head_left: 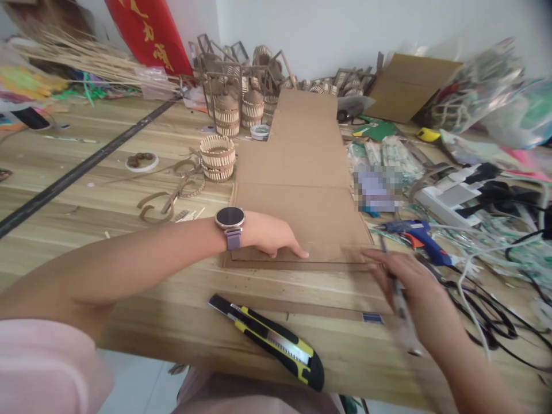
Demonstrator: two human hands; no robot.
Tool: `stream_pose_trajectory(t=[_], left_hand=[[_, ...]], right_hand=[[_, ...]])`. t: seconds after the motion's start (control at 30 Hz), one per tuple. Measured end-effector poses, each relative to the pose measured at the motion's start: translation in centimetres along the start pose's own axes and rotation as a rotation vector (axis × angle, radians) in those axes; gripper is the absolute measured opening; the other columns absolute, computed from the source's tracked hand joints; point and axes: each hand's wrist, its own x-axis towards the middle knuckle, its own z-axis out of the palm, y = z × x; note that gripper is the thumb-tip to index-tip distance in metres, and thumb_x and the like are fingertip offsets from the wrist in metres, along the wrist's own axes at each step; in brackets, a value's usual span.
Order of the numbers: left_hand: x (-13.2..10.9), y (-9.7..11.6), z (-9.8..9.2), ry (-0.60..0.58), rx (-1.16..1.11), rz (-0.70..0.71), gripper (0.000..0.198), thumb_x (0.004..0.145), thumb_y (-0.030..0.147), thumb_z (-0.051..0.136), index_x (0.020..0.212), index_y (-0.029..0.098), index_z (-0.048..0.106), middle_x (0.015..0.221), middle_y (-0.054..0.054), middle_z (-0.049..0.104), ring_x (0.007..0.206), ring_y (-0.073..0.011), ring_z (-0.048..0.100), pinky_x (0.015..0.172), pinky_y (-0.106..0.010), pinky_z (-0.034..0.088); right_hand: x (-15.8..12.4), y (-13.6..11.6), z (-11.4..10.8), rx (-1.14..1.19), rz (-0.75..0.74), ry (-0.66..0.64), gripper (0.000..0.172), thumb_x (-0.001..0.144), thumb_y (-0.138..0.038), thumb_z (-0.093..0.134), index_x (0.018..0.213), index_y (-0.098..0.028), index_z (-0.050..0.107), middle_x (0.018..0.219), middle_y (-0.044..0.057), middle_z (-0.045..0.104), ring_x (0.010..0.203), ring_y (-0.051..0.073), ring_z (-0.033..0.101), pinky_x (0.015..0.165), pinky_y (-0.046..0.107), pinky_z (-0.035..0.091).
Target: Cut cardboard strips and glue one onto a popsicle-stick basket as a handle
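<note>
A brown sheet of cardboard with crease lines lies on the wooden table. My left hand, with a round watch on the wrist, rests on its near part, index finger stretched out and pressing down. Something faint and see-through seems to run along the near edge, too unclear to name. At the near right corner, my right hand is smeared by motion and closed around a slim pen. Close to the table's front edge lies a black and yellow utility knife, touched by neither hand.
Small slatted baskets stand behind and left of the cardboard. A blue glue gun, a white power strip and tangled cables crowd the right. A tape roll holds brown beads. An open box stands at the back.
</note>
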Motion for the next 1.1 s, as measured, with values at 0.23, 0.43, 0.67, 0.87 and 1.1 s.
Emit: stream_pose_trajectory(t=[0.23,0.43,0.67,0.87,1.1], left_hand=[[-4.4,-0.3,1.1,0.034,0.076,-0.138,0.047,0.096,0.022,0.059,0.142,0.030,0.055,0.110,-0.007,0.061,0.086,-0.0157,0.061,0.076,-0.024,0.042],[-9.9,-2.2,3.4,0.190,-0.099,-0.340,0.047,0.091,0.024,0.066,0.137,0.028,0.059,0.112,-0.003,0.061,0.094,-0.0171,0.062,0.078,-0.024,0.043],[-11.8,-2.0,5.3,0.255,-0.166,-0.373,0.050,0.085,0.016,0.069,0.133,0.028,0.061,0.119,-0.003,0.060,0.108,-0.0205,0.059,0.089,-0.027,0.043],[-12.1,-1.4,5.7,0.279,-0.148,-0.385,0.047,0.085,0.009,0.066,0.129,0.026,0.064,0.116,-0.004,0.059,0.105,-0.0196,0.058,0.091,-0.028,0.044],[-12.5,-1.9,7.0,0.333,-0.187,-0.371,0.047,0.086,0.011,0.068,0.129,0.027,0.064,0.115,-0.003,0.058,0.107,-0.0194,0.058,0.094,-0.029,0.044]], right_hand=[[4.0,0.2,4.1,-0.069,-0.379,-0.119,0.030,0.103,-0.037,0.044,0.109,-0.024,0.070,0.116,0.011,0.073,0.105,0.027,0.068,0.082,0.042,0.053],[4.5,-0.3,4.0,0.031,-0.405,-0.110,0.027,0.102,-0.036,0.046,0.108,-0.023,0.069,0.107,0.010,0.074,0.096,0.024,0.068,0.081,0.039,0.054],[4.6,-2.1,4.8,0.096,-0.420,-0.117,0.024,0.101,-0.033,0.047,0.107,-0.023,0.068,0.108,0.010,0.072,0.097,0.024,0.068,0.080,0.038,0.056],[4.5,-2.5,5.2,0.049,-0.469,-0.086,0.024,0.102,-0.032,0.047,0.108,-0.022,0.068,0.107,0.010,0.072,0.097,0.024,0.067,0.079,0.038,0.056],[4.2,-2.7,5.5,-0.006,-0.489,-0.053,0.025,0.102,-0.032,0.046,0.107,-0.022,0.068,0.108,0.011,0.071,0.098,0.025,0.067,0.078,0.038,0.057]])
